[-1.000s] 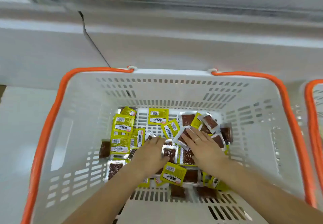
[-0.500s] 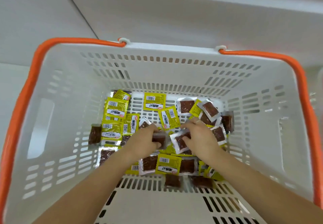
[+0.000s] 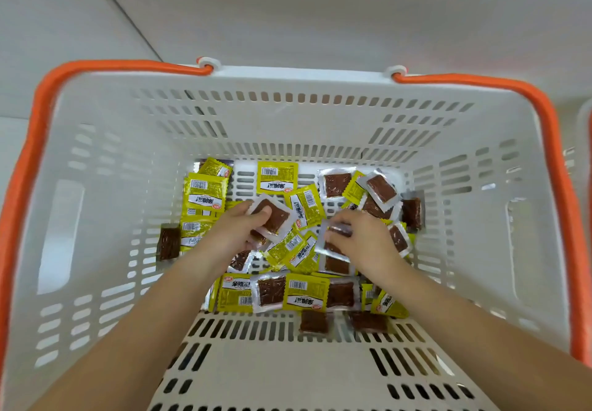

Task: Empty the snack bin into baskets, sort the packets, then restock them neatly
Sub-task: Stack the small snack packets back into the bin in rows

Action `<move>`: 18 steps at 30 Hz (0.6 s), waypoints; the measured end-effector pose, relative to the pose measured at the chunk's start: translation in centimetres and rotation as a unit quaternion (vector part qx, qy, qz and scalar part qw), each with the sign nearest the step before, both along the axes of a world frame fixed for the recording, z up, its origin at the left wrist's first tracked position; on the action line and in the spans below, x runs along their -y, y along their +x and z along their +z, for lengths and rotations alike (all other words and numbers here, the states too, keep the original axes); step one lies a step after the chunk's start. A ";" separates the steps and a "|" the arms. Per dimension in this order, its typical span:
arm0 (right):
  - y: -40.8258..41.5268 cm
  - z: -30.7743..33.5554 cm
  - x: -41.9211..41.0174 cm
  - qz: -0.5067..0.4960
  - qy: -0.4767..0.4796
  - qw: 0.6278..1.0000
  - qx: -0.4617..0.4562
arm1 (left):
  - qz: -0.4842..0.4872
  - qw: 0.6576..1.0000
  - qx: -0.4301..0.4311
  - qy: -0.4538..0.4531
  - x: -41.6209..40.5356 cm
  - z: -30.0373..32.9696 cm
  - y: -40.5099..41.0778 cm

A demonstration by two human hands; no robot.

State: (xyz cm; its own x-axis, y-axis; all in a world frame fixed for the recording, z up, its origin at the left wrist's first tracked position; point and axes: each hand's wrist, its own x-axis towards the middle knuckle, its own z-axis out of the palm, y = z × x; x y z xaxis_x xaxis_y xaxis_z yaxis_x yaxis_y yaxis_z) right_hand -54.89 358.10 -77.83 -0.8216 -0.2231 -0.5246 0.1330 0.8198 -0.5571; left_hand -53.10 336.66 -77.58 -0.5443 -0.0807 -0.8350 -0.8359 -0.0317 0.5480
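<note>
the light over my basket is bright, flat and even, leaving only faint shadows under my arms. the wide lens bows its orange rim outward toward the frame edges. my right hand is smeared with motion blur; the clear packets near it glint slightly.

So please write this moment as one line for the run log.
phase: sorting | left hand: holds clear brown packet | right hand: holds clear packet | place: white basket | yellow packets: mixed in
</note>
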 end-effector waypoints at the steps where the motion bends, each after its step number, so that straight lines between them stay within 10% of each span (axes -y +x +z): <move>1: -0.2 0.3 0.0 -0.060 -0.045 0.997 0.015 | 0.023 1.000 0.005 0.012 0.0 -0.1 0.0; 9: -0.4 1.1 0.7 -0.364 -0.245 0.876 0.198 | 0.082 0.992 -0.011 0.099 -1.3 0.8 -0.5; 18: 0.4 1.8 1.7 -0.439 -0.392 0.751 0.299 | 0.154 0.984 -0.034 0.088 -2.7 1.5 -0.4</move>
